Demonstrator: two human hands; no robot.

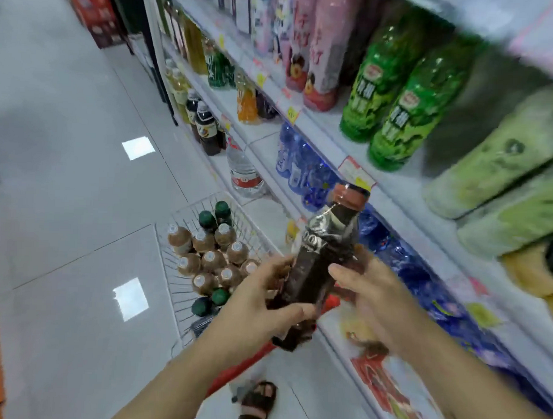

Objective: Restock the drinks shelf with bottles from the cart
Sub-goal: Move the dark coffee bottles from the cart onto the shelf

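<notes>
Two hands [259, 293] [372, 291], one dark bottle [317, 267], one cart [187, 211]

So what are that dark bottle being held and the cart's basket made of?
The dark bottle looks like clear, glossy plastic: glints on its shoulder, dark drink showing through. Its brown cap seems matte plastic. The cart basket is thin pale wires in a grid, probably coated or plated metal; blur leaves the finish open.

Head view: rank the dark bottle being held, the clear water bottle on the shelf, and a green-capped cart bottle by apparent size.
1. dark bottle, enlarged by nearness to the camera
2. clear water bottle
3. green-capped bottle, mostly cap visible
</notes>
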